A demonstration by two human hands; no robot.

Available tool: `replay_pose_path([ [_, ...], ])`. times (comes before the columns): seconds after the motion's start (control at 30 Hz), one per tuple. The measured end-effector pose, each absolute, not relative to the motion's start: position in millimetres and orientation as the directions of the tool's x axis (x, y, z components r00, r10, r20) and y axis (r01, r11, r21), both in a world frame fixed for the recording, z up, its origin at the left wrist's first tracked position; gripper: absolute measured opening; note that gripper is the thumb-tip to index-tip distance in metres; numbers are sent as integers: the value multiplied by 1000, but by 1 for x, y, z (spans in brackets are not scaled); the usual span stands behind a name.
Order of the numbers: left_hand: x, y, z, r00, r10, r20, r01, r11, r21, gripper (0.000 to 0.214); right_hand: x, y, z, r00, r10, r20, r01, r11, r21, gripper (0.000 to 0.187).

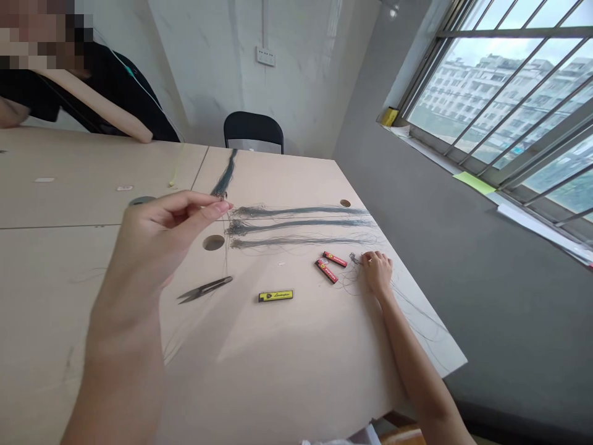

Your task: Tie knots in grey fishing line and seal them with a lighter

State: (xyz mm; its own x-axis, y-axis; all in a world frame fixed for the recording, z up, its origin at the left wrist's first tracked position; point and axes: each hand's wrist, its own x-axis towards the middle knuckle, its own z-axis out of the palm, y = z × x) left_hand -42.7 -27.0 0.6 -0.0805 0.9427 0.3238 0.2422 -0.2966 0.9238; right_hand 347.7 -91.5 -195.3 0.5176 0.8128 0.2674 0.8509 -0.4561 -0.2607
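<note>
Nearest, the left hand [152, 247] is raised above the table [55, 296], its fingers together at the tips, perhaps pinching a strand too fine to make out. Toward the right, the right hand [377, 272] rests low, fingers bunched on a small tangle of thread [354, 258]; whether they clamp it cannot be told. Just beside it lie two red tags [334, 259]. A yellow tag [275, 296] and thread snippers [204, 289] sit mid-frame, within easy reach. Farther up, three grey-green thread bundles [296, 219] run side by side, seemingly spaced to keep their strands from mixing. Upper left, a co-worker's dark sleeve [115, 93] shows.
</note>
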Motion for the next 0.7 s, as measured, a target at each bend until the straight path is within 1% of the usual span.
replay_pose_path([
  [0.1, -42, -27, 2, -56, 947, 316, 175, -302, 937, 12, 349, -91, -196, 507, 818, 271, 860, -460, -222, 21],
  [0.23, -43, -27, 2, -61, 950, 305, 189, -289, 938, 11, 354, -92, -197, 506, 820, 268, 861, -464, -207, 21],
  [0.37, -43, -29, 5, -70, 963, 262, 204, -243, 948, 11, 361, -95, -197, 518, 814, 265, 853, -469, -228, 22],
  [0.5, -43, -29, 4, -67, 962, 265, 204, -246, 947, 12, 366, -97, -197, 519, 813, 262, 852, -469, -233, 22],
  [0.6, -44, -28, 3, -59, 958, 281, 213, -263, 941, 12, 367, -98, -196, 497, 827, 261, 867, -458, -198, 19],
  [0.7, -44, -27, 3, -43, 964, 261, 228, -245, 942, 14, 366, -98, -196, 463, 846, 263, 886, -440, -146, 16],
])
